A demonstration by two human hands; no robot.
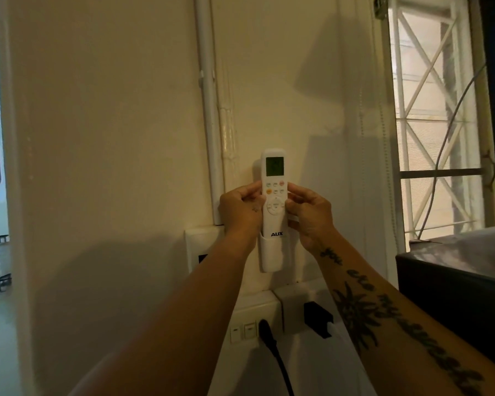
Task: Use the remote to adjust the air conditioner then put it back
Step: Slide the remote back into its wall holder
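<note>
A cream wall [112, 124] fills the frame, with a white pipe conduit [209, 95] running down its middle and a barred window [432, 124] glowing at the right edge. Dead centre, the white AUX remote [273, 192] stands upright in its white wall holder [270, 254], lower end sunk in the pocket, green screen and buttons showing above; the button labels are too small to read. The left hand [240, 208] pinches the remote's left edge, the right hand [309, 215] closes on its right edge, fingers curled tight against the casing. The right fingertips partly hide behind the remote. The tattooed lettering on the right forearm is hard to make out. Lower centre, a socket strip [255, 318] carries a black plug [265, 328] and a black adapter [317, 318]; the cable is cut off at the bottom. A dark box [455, 281] sits right, cropped by the frame.
</note>
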